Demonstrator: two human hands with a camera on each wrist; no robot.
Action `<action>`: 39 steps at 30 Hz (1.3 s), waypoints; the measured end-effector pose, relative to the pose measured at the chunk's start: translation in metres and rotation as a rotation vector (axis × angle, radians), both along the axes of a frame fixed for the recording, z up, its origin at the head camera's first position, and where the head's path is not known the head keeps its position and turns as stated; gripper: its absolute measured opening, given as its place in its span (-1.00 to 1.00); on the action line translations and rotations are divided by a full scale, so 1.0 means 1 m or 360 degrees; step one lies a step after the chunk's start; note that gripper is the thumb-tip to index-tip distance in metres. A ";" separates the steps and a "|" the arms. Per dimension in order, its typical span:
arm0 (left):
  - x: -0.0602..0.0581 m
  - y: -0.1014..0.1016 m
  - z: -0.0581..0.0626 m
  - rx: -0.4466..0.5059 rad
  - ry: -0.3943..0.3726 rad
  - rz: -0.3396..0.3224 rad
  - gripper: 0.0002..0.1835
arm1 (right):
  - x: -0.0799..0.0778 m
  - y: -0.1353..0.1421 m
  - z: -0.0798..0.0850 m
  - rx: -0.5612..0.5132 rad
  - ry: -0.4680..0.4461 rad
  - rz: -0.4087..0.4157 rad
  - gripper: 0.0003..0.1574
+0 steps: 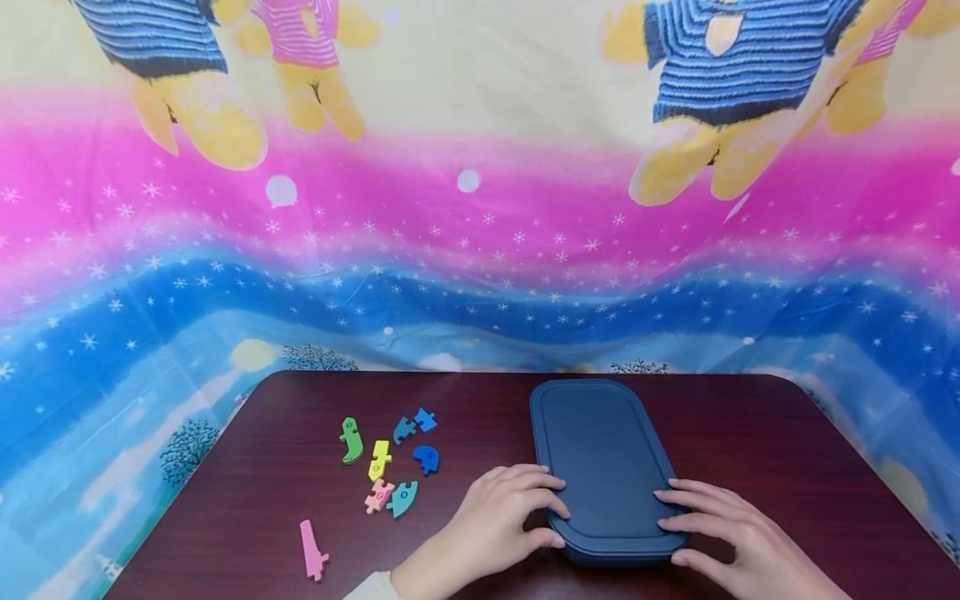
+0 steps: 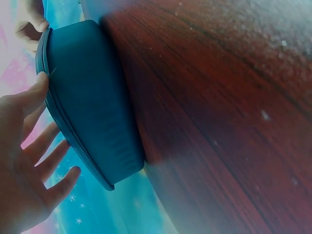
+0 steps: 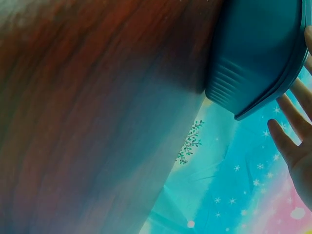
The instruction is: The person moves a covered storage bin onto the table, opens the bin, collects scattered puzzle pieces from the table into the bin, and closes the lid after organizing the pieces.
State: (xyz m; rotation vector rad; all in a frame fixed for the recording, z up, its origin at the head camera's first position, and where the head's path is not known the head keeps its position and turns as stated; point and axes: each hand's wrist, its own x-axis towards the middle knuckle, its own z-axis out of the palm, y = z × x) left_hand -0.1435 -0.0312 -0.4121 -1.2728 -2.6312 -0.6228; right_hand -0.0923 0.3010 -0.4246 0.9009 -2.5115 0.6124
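A dark blue box (image 2: 92, 107) is sitting on the table (image 1: 240, 492), a bit right of the middle, with its long side running away from the person. Its lid (image 1: 607, 458) is lying flat on top. The left hand (image 1: 501, 518) is touching the lid's left edge, near the close end, with its fingers spreading apart. The right hand (image 1: 742, 529) is resting on the right edge the same way. Neither one is looking like it's squeezing hard.

The lid is looking smooth, so fingertips could be slipping if they are pulling. If one hand is lifting more, the lid could be coming up crooked or the box tipping. If one is pushing harder, the box could be sliding. Should it be going left, it could be bumping the loose puzzle pieces (image 1: 380, 461), and the sleeve (image 1: 371, 587) could be brushing the long pink piece (image 1: 312, 546).

The lid is hiding the inside, so I can't tell what is in there. The right wrist view is cutting off part of the right hand. The marks on the pieces are looking too tiny to read.
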 end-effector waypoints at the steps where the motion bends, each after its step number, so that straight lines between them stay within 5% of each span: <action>1: 0.000 0.000 0.000 0.0006 -0.0008 0.0006 -0.74 | 0.001 -0.001 0.001 0.0005 -0.0017 -0.0026 -0.30; 13: -0.008 0.000 0.003 0.0070 -0.0069 0.0116 -0.67 | -0.005 -0.008 0.008 -0.0077 -0.0149 -0.0208 -0.43; 25: -0.028 0.001 0.002 0.0255 -0.0126 0.0216 -0.63 | -0.024 -0.011 0.015 -0.0217 -0.0281 -0.0379 -0.45; 39: -0.044 0.003 0.001 0.0395 -0.0184 0.0496 -0.59 | -0.051 -0.014 0.017 -0.0421 -0.0444 -0.0535 -0.47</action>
